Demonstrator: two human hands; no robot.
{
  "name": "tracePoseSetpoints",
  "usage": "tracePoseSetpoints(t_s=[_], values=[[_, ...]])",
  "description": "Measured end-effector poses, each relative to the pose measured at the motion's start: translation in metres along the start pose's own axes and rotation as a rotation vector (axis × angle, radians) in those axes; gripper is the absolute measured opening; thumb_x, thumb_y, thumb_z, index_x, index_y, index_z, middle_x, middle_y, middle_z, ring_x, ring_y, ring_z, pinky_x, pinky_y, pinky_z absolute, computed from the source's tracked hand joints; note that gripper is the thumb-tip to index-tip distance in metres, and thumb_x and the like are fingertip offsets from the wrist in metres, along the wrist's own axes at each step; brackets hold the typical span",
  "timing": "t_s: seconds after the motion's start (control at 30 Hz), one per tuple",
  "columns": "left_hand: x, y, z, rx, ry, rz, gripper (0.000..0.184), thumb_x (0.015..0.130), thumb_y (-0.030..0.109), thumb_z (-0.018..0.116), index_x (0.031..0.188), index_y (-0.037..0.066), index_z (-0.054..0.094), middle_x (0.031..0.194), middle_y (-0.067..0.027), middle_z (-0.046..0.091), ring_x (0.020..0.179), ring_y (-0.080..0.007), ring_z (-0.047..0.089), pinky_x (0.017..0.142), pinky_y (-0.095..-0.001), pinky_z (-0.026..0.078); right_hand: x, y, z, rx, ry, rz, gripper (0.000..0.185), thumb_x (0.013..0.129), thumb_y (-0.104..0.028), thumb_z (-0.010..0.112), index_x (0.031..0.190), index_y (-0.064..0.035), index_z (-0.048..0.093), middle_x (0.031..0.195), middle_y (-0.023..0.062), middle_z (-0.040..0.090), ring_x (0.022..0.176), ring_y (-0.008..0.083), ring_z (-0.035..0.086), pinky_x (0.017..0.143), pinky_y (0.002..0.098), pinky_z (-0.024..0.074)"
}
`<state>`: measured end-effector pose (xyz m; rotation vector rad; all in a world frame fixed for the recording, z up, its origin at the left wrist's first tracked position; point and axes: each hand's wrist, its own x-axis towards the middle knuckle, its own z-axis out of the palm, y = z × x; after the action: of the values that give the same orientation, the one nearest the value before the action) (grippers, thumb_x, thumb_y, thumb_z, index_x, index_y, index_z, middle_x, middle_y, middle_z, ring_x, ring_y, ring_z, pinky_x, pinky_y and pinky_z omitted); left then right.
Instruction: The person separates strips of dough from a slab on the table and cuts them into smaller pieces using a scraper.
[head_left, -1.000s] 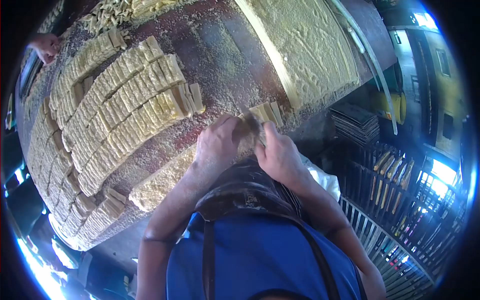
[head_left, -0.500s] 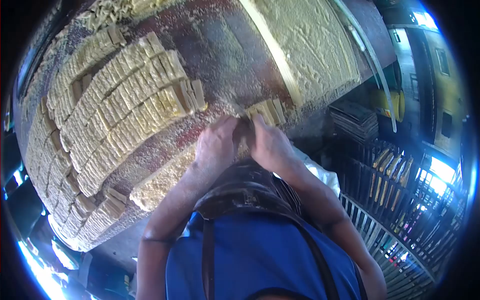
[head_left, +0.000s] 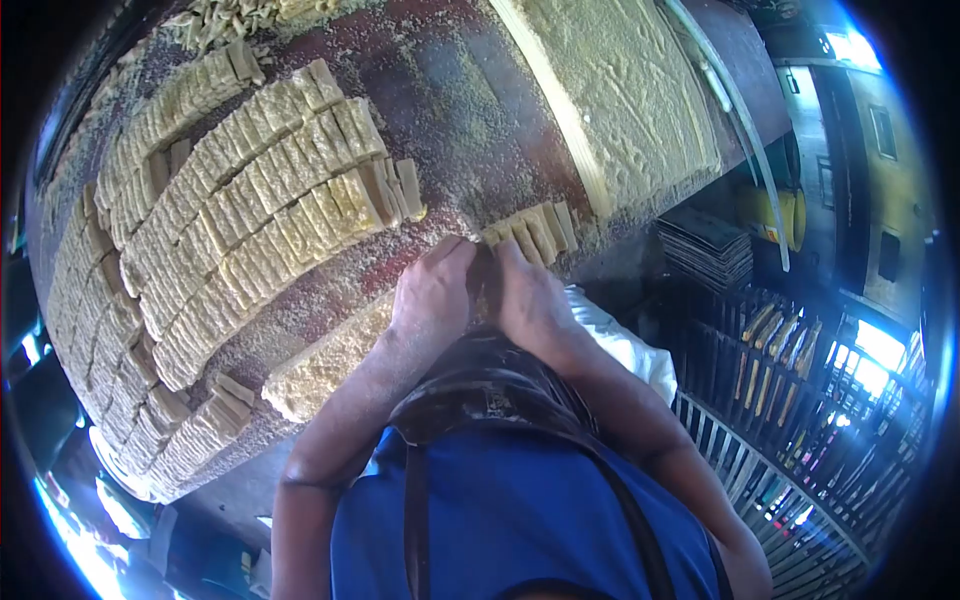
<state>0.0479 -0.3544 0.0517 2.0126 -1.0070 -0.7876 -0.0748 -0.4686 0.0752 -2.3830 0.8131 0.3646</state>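
Note:
My left hand is at the near edge of the table, its fingers curled and pointing inward. Beside it, my right hand is also curled, with its fingertips near a short row of crumb-coated pale slices. The fingertips of both hands face each other over a narrow gap. Anything pinched in them is too hidden to make out. To the left lie long rows of crumb-coated slices, packed side by side. A ridge of loose crumbs runs beside my left forearm.
A pale wooden strip crosses the dark table, bordering a wide crumb-covered layer. A white bag is by my right forearm. Stacked flat sheets, a yellow bucket and a slatted rack stand to the right.
My right hand has drawn slightly back toward my body, showing more of the short row of slices. My left hand stays nearly in place.

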Motion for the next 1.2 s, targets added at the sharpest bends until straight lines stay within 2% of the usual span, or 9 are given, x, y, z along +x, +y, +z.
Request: tracePoseSetpoints(t_s=[0.17, 0.27, 0.43, 0.5, 0.63, 0.77, 0.87, 1.03, 1.2], values=[[-0.013, -0.006, -0.001, -0.103, 0.186, 0.11, 0.023, 0.077, 0.0, 0.071, 0.099, 0.0, 0.066, 0.099, -0.0154, 0.067, 0.089, -0.0372, 0.068, 0.076, -0.0431, 0.056, -0.027, -0.025, -0.037, 0.062, 0.032, 0.019, 0.031, 0.091, -0.016, 0.062, 0.108, 0.0034, 0.044, 0.066, 0.0288, 0.061, 0.067, 0.0497, 0.063, 0.061, 0.0585, 0.0497], [-0.011, -0.015, 0.003, -0.062, 0.118, 0.121, 0.022, 0.078, 0.002, 0.072, 0.099, 0.0, 0.066, 0.099, -0.0162, 0.067, 0.089, -0.0368, 0.068, 0.077, -0.0424, 0.056, -0.043, -0.03, -0.029, -0.103, -0.041, -0.005, 0.033, 0.093, -0.016, 0.061, 0.111, 0.0046, 0.044, 0.064, 0.0275, 0.061, 0.064, 0.0497, 0.063, 0.06, 0.0573, 0.0502], [-0.011, -0.009, -0.003, -0.053, 0.083, 0.06, 0.023, 0.077, -0.001, 0.07, 0.1, -0.001, 0.065, 0.098, -0.0164, 0.067, 0.091, -0.0372, 0.068, 0.078, -0.0426, 0.056, -0.031, -0.044, -0.037, 0.0, -0.224, 0.144, 0.023, 0.092, -0.012, 0.057, 0.106, -0.0009, 0.042, 0.076, 0.0292, 0.065, 0.078, 0.0503, 0.066, 0.07, 0.0591, 0.0519], [-0.016, -0.007, -0.002, 0.003, 0.046, 0.037, 0.023, 0.077, -0.003, 0.069, 0.099, -0.001, 0.065, 0.097, -0.016, 0.067, 0.091, -0.0374, 0.068, 0.078, -0.0428, 0.056, -0.009, -0.025, 0.001, 0.116, 0.107, -0.13, 0.024, 0.091, -0.011, 0.057, 0.107, -0.0019, 0.042, 0.078, 0.0313, 0.065, 0.08, 0.0518, 0.065, 0.071, 0.0592, 0.0517], [-0.017, -0.013, 0.0, 0.0, 0.093, 0.107, 0.021, 0.075, -0.003, 0.068, 0.096, 0.001, 0.064, 0.097, -0.0161, 0.066, 0.089, -0.0381, 0.067, 0.077, -0.0433, 0.056, -0.004, -0.019, -0.005, 0.05, -0.063, 0.07, 0.033, 0.089, -0.01, 0.059, 0.117, -0.0025, 0.042, 0.086, 0.0281, 0.066, 0.082, 0.0511, 0.065, 0.074, 0.0583, 0.0523], [-0.012, -0.019, 0.004, -0.032, 0.103, 0.145, 0.02, 0.079, 0.002, 0.068, 0.1, 0.002, 0.065, 0.098, -0.0154, 0.066, 0.085, -0.0365, 0.068, 0.073, -0.0445, 0.057, -0.035, -0.003, 0.013, 0.066, 0.181, -0.192, 0.05, 0.09, -0.014, 0.061, 0.133, -0.0032, 0.039, 0.106, 0.0254, 0.063, 0.087, 0.0473, 0.067, 0.076, 0.0558, 0.054], [-0.016, -0.011, 0.001, 0.007, 0.158, 0.071, 0.024, 0.075, -0.002, 0.07, 0.098, 0.001, 0.066, 0.099, -0.0154, 0.066, 0.088, -0.0372, 0.068, 0.078, -0.0428, 0.056, -0.028, -0.015, 0.009, 0.037, -0.003, -0.046, 0.047, 0.091, -0.016, 0.06, 0.131, -0.0027, 0.04, 0.103, 0.0264, 0.064, 0.086, 0.0481, 0.067, 0.076, 0.0562, 0.0539], [-0.028, -0.012, -0.008, 0.019, 0.134, 0.075, 0.03, 0.078, 0.003, 0.072, 0.107, 0.001, 0.067, 0.107, -0.0159, 0.067, 0.094, -0.0354, 0.069, 0.082, -0.0407, 0.057, -0.046, -0.023, -0.019, 0.112, 0.114, -0.096, 0.034, 0.097, -0.022, 0.057, 0.12, -0.0024, 0.042, 0.084, 0.0257, 0.066, 0.075, 0.0475, 0.067, 0.067, 0.058, 0.0528], [-0.027, -0.018, -0.006, 0.024, 0.158, 0.125, 0.025, 0.082, 0.003, 0.07, 0.107, 0.002, 0.066, 0.103, -0.0139, 0.066, 0.089, -0.0358, 0.07, 0.077, -0.0435, 0.058, -0.073, -0.027, -0.007, 0.042, 0.144, -0.131, 0.042, 0.096, -0.017, 0.06, 0.127, 0.0042, 0.043, 0.087, 0.0297, 0.066, 0.076, 0.047, 0.067, 0.065, 0.053, 0.0531]])
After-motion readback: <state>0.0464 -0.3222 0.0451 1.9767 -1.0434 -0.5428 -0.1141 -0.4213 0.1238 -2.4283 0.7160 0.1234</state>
